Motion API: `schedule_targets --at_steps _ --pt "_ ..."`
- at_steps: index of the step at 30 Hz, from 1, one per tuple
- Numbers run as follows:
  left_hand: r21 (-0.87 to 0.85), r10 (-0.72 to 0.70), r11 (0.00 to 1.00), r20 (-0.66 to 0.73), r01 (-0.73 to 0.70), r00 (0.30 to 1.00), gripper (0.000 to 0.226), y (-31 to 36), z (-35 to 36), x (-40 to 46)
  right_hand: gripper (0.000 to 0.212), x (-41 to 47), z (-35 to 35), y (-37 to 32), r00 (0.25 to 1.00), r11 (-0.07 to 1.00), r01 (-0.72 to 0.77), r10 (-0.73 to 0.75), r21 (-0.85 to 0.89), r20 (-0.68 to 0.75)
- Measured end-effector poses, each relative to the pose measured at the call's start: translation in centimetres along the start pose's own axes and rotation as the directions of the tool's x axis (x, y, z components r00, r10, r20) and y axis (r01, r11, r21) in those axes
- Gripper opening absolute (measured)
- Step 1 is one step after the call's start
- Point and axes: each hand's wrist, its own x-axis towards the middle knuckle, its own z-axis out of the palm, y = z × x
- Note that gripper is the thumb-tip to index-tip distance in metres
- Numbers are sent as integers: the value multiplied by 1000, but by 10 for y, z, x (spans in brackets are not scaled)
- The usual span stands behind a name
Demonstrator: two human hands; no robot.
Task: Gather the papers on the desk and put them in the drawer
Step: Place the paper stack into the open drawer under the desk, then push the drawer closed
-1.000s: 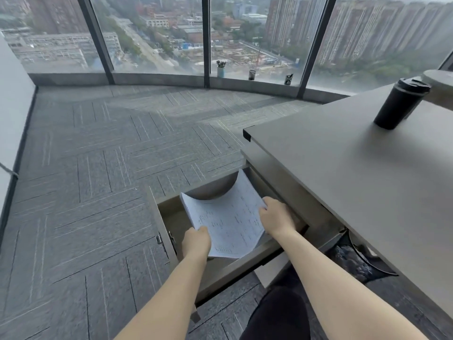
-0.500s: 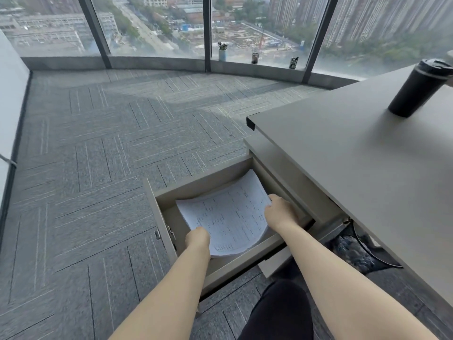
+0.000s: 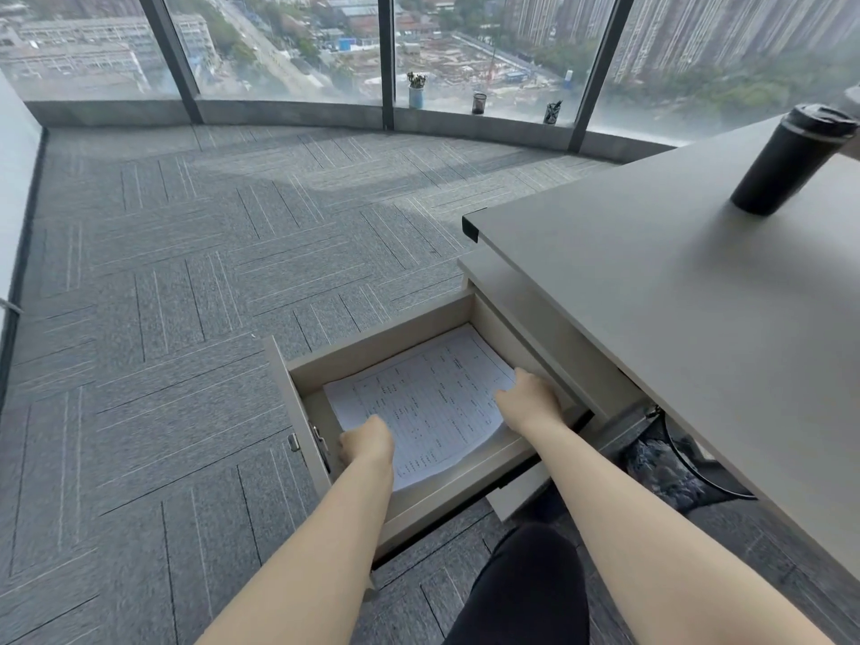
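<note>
Since a second ago the papers [image 3: 428, 402] have gone from arched above the drawer [image 3: 367, 351] to lying nearly flat on its floor, only the near edge curling up the front wall. Our left hand [image 3: 365, 442] is curled on their 7 o'clock corner, our right hand [image 3: 528, 402] pressed along the 3 o'clock edge — whether either truly pinches the sheets we cannot tell. We judge the placing all but done; letting go and shutting the drawer remain. The desk [image 3: 651, 281] at 2 o'clock shows no papers, just a black cup [image 3: 786, 160]. Grey carpet runs to curved windows at 12 o'clock.
</note>
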Motion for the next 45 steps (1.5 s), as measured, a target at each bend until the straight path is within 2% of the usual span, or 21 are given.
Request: schedule_targets --at_steps 5,7,10,13,17,20,23,27,36,41,45 --pt "156 117 982 -51 -108 992 63 9 -2 -4 48 -16 0 -6 996 996 81 -81 -24 -31" --pt "239 177 957 -45 -162 983 60 13 -4 -10 45 -24 1 -13 991 991 131 -131 -5 -25" --pt "260 279 928 -7 -267 960 61 25 -8 -20 39 -38 3 -26 976 976 218 -218 -12 -8" --pt "216 402 891 36 -400 915 68 37 -14 -28 32 -58 8 -42 959 959 284 -284 -14 -7" --pt "163 540 822 83 -546 837 54 47 -34 -40 26 -87 15 -61 927 925 376 -375 -57 17" --pt "192 639 745 67 -639 766 47 46 -57 -45 24 -113 21 -68 899 897 438 -436 -55 49" --pt "203 690 707 11 -678 723 44 36 -83 -45 24 -137 30 -68 867 866 497 -493 -55 72" --pt "227 667 733 -54 -642 743 39 17 -110 -33 27 -162 46 -62 829 827 559 -555 -69 70" --pt "130 559 818 49 -560 828 49 -30 -126 -28 61 -193 79 -38 815 799 579 -566 -160 124" --pt "72 526 843 95 -533 845 53 -40 -127 -28 57 -204 87 -32 811 784 585 -572 -206 126" --pt "0 518 852 149 -524 842 36 -44 -129 -29 52 -209 91 -30 813 784 581 -571 -216 115"
